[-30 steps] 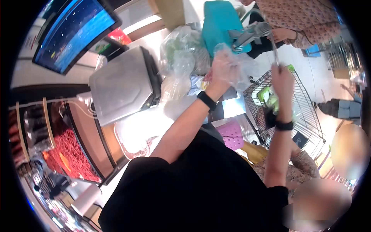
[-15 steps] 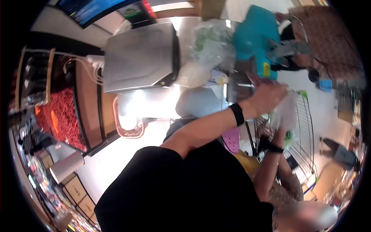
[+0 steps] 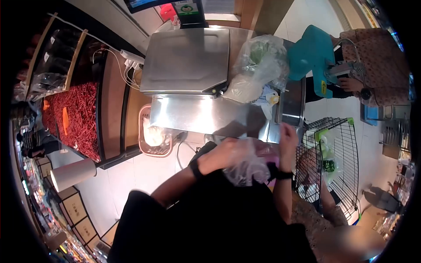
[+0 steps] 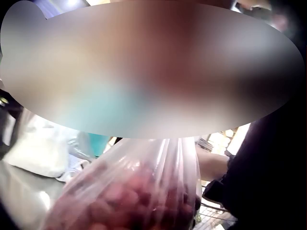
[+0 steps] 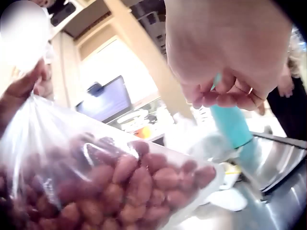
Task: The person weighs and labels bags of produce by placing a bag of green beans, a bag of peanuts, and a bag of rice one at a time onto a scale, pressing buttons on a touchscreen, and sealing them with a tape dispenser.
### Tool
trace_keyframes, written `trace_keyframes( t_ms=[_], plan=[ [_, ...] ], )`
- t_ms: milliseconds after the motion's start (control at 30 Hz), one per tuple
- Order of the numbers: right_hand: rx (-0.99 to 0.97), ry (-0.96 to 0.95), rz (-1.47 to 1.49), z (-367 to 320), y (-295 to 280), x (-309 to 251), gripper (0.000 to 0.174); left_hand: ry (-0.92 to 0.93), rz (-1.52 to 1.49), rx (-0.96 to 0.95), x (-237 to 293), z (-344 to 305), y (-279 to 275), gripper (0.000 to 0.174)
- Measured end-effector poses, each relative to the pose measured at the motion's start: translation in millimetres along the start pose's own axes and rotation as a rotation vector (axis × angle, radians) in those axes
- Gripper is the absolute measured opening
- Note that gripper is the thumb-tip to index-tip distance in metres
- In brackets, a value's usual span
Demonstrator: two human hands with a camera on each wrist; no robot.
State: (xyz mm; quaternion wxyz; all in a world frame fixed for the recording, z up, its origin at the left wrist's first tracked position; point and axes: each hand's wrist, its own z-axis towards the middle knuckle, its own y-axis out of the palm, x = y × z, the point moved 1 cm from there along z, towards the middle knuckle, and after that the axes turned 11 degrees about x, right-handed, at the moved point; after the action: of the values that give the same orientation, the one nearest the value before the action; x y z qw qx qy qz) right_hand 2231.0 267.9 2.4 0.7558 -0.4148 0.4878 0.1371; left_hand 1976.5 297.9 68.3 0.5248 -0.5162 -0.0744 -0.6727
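My left hand [image 3: 223, 155] grips the gathered neck of a clear plastic bag [image 5: 139, 187] close in front of my body. Many reddish, oval, nut-like pieces fill the bag; they show large in both wrist views. My right hand [image 3: 287, 149] is raised just right of the bag, apart from it. In the right wrist view its fingers [image 5: 230, 99] are loosely bent and nothing shows in them. A teal machine [image 3: 309, 55] with a grey metal arm stands past my right hand at the counter's right end.
On the metal counter [image 3: 193, 116] are a scale with a flat plate [image 3: 186, 59] and clear bags of greens [image 3: 263, 52]. A wire cart [image 3: 346, 149] holding bagged greens stands right, with a person beside it. Below left are a pink basket [image 3: 169, 147] and a bin of red pieces [image 3: 81, 122].
Both hands have come back from the machine and cart side toward my body, the bag with the left one. The right hand has moved up and away from the bag. My view has turned.
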Motion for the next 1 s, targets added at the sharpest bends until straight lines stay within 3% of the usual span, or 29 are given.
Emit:
trace_keyframes(
  t_ms=[67, 133, 200, 267, 333, 367, 500, 633, 1000],
  plan=[
    [-0.196, -0.203, -0.081, 2, 54, -39, 0.019, 0.041, 0.138, 0.022, 0, -47, -19, 0.023],
    [-0.215, -0.388, -0.092, 2, 111, -63, 0.022, -0.171, 0.439, 0.069, 6, -83, -41, 0.024],
    [-0.178, -0.525, -0.180, 3, 149, -56, 0.021, -0.123, 0.439, 0.222, 4, -105, -54, 0.022],
    [-0.207, -0.689, -0.309, 3, 192, -83, 0.018, -0.406, 0.151, 0.432, 5, -128, -78, 0.017],
    [-0.351, -0.620, -0.487, 1, 225, -82, 0.021, -0.336, 0.494, 0.486, 19, -141, -109, 0.011],
    [-0.354, -0.566, -0.552, -4, 233, -93, 0.023, -0.321, 0.525, 0.545, 16, -154, -114, 0.011],
    [-0.224, -0.607, -0.587, 0, 233, -65, 0.021, -0.359, 0.651, 0.582, -3, -198, -98, 0.013],
    [-0.256, -0.634, -0.571, -5, 222, -70, 0.020, -0.492, 0.534, 0.656, 40, -180, -122, 0.014],
    [-0.243, -0.540, -0.699, -18, 239, -83, 0.022, -0.560, 0.535, 0.712, 10, -214, -145, 0.015]
  ],
)
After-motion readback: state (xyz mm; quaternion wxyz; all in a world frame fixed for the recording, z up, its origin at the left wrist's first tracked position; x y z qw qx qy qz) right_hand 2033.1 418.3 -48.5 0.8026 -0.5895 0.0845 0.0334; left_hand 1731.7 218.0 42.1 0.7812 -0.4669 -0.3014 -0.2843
